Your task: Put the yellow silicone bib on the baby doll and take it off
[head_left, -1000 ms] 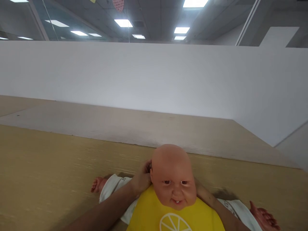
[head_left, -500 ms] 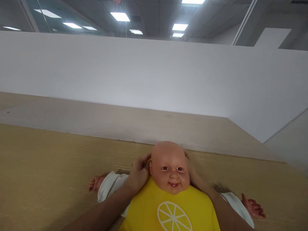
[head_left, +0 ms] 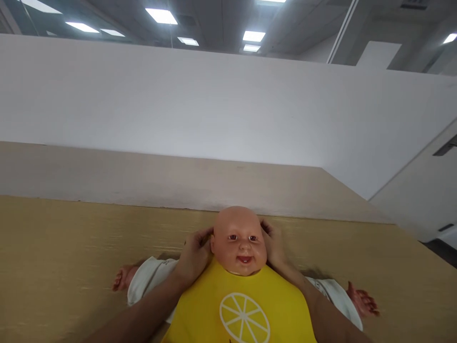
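A baby doll (head_left: 238, 238) lies on its back with its bald head towards the far side, its arms spread in white sleeves. Over its chest lies a yellow bib (head_left: 200, 305) with a white citrus-slice print. My left hand (head_left: 195, 255) is at the left side of the doll's neck, its fingers curled behind the head around the edge of the bib. On the other side, my right hand (head_left: 273, 240) reaches behind the head with bent fingers. The head hides the fingertips and whatever the right hand grips.
Beneath the doll is a light wooden tabletop (head_left: 64, 247). Along its far edge runs a paler ledge (head_left: 150, 178) against a white partition (head_left: 200, 105). A door handle (head_left: 444, 145) shows at the right edge, and a dark object (head_left: 441, 250) stands beyond the table's right corner.
The view has turned slightly to the right, so doll and hands appear further left. My right hand shows more beside the doll's head. Both hands stay behind the neck.
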Motion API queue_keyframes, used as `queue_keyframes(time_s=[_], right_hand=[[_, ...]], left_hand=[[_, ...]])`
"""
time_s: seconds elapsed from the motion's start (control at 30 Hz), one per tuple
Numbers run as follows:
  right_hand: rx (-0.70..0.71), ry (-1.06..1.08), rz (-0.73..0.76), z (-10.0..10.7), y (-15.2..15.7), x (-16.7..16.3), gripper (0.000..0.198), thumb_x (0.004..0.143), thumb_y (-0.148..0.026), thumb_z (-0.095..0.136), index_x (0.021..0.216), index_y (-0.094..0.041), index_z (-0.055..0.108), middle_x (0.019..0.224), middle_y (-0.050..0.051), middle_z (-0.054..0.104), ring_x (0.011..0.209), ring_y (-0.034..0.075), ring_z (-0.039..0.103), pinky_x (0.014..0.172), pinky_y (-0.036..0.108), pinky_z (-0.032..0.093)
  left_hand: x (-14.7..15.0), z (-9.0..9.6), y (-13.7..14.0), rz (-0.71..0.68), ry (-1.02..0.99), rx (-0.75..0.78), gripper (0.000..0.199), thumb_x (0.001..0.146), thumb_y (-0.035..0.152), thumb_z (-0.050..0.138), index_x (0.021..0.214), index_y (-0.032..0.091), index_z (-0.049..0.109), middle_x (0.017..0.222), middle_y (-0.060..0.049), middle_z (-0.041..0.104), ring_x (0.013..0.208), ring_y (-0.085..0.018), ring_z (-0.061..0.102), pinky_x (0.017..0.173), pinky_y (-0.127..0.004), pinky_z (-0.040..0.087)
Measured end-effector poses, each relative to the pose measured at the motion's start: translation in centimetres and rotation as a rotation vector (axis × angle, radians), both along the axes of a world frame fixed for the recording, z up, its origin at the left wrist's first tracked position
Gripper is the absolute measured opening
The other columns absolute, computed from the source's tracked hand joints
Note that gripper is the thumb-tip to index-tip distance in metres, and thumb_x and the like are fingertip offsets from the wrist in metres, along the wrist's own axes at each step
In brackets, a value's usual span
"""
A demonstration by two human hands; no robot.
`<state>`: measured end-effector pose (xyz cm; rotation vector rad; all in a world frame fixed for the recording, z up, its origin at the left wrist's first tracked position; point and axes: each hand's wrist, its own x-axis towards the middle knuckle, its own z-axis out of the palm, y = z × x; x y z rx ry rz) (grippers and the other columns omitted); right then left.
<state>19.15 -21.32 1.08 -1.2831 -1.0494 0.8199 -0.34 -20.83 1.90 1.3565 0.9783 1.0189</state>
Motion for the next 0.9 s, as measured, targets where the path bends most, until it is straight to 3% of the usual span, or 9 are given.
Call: queue_keyframes(time_s=[0.43,0.9], right_hand=[[-0.051,-0.043,-0.044,-0.9,0.1,0.3,0.032,0.069,-0.047,0.059,0.068,-0.014,0.061,0.064,0.006,0.064,0.064,0.018,0.057,0.055,0.027,0.044],[-0.102,-0.187,-0.045,-1.3,0.3,0.9,0.034,0.071,-0.048,0.056,0.064,-0.014,0.06,0.063,0.006,0.065,0.061,0.018,0.059,0.055,0.027,0.043]], left_hand=[[-0.3,-0.4,0.2,-0.027,0.124,0.058,0.04,0.076,0.019,0.046,0.111,0.013,0.063,0.113,-0.006,0.066,0.097,-0.021,0.063,0.088,-0.032,0.048],[-0.3,0.2,0.1,-0.011,0.278,0.049,0.037,0.075,0.022,0.046,0.105,0.012,0.066,0.103,-0.006,0.07,0.098,-0.024,0.062,0.084,-0.03,0.047]])
